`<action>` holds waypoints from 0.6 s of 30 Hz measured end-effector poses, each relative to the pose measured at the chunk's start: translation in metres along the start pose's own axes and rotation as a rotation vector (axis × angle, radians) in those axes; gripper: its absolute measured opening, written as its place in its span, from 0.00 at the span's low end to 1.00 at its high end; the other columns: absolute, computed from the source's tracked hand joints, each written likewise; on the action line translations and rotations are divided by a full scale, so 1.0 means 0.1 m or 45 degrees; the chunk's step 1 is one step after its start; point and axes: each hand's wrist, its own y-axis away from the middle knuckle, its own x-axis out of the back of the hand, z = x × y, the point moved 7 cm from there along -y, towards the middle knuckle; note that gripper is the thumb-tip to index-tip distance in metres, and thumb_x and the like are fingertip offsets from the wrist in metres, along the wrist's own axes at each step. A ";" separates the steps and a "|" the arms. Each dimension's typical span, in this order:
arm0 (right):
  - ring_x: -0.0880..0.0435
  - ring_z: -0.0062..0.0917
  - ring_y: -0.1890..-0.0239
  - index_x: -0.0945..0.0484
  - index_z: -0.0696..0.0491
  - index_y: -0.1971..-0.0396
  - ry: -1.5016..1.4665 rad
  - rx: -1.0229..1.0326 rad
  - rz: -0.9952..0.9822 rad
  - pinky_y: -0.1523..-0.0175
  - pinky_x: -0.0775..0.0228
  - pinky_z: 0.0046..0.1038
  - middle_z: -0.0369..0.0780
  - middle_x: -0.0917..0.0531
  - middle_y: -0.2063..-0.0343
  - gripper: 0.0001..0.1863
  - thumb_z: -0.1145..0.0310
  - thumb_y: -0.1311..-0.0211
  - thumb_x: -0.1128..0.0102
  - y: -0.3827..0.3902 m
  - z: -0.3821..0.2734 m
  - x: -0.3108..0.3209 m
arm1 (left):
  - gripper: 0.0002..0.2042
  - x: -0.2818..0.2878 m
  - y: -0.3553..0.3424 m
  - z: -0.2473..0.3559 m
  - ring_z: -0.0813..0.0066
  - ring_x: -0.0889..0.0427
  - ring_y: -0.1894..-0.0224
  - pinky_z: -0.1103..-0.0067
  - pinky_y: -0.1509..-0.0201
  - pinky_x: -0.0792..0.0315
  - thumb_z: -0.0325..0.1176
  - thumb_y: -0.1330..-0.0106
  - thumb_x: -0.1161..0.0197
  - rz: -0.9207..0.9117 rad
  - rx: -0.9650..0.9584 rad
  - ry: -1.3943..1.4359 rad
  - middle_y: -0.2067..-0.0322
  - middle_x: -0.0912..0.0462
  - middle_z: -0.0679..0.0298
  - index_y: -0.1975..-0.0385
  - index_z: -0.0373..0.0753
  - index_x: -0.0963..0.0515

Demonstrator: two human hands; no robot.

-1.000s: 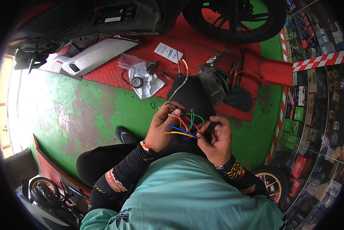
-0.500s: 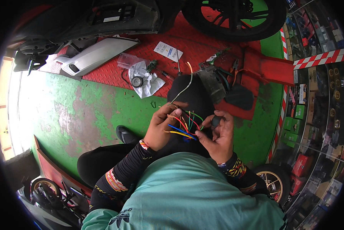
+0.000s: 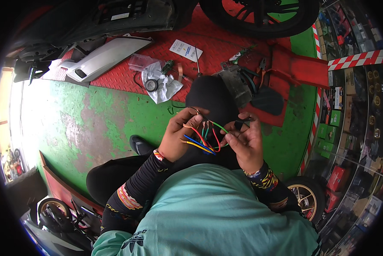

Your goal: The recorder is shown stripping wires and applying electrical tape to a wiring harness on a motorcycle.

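Observation:
My left hand (image 3: 181, 130) is closed, thumb against fingers, on a bunch of thin coloured wires over my lap. Free ends of a red wire (image 3: 196, 130), a blue wire (image 3: 194, 141) and a yellow wire (image 3: 196, 144) point toward this hand. My right hand (image 3: 245, 145) pinches a green wire (image 3: 219, 126) between thumb and finger. A small dark object (image 3: 239, 125) sits among its raised fingers; its kind I cannot make out. The wires cross between both hands above my dark trousers, and their far ends are partly hidden.
On the red metal platform (image 3: 123, 81) lie a white cloth (image 3: 168, 91) with a black ring (image 3: 151, 85), a card (image 3: 186, 50), a grey box (image 3: 235, 85) and orange-handled pliers (image 3: 262, 70). A silvery panel (image 3: 106, 57) and black wheel (image 3: 264, 32) are beyond. Shelves (image 3: 349, 123) stand right.
The long pale wire rising from my left hand no longer stands up there. A copper-coloured streak now shows beside the cloth. My right hand shifted slightly, stretching the green wire away from the bunch.

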 end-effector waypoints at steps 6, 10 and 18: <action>0.17 0.23 0.51 0.44 0.50 0.38 0.007 -0.021 -0.065 0.53 0.17 0.26 0.43 0.22 0.57 0.28 0.84 0.33 0.45 -0.01 0.02 -0.01 | 0.08 0.00 0.00 -0.03 0.84 0.24 0.65 0.83 0.60 0.28 0.34 0.22 0.44 -0.034 0.014 0.025 0.52 0.19 0.62 0.60 0.35 0.25; 0.17 0.23 0.52 0.44 0.51 0.38 0.027 -0.030 -0.003 0.54 0.17 0.27 0.43 0.22 0.58 0.28 0.84 0.33 0.44 -0.03 0.02 0.00 | 0.08 -0.05 0.04 -0.01 0.84 0.24 0.67 0.84 0.62 0.29 0.34 0.22 0.44 -0.053 0.108 0.132 0.62 0.19 0.65 0.58 0.36 0.25; 0.17 0.23 0.55 0.44 0.51 0.38 -0.037 0.049 -0.022 0.53 0.17 0.28 0.43 0.23 0.59 0.28 0.84 0.33 0.43 -0.02 0.00 0.04 | 0.09 0.09 -0.02 -0.12 0.82 0.24 0.69 0.82 0.65 0.28 0.35 0.22 0.44 -0.019 0.040 -0.062 0.66 0.22 0.65 0.59 0.35 0.26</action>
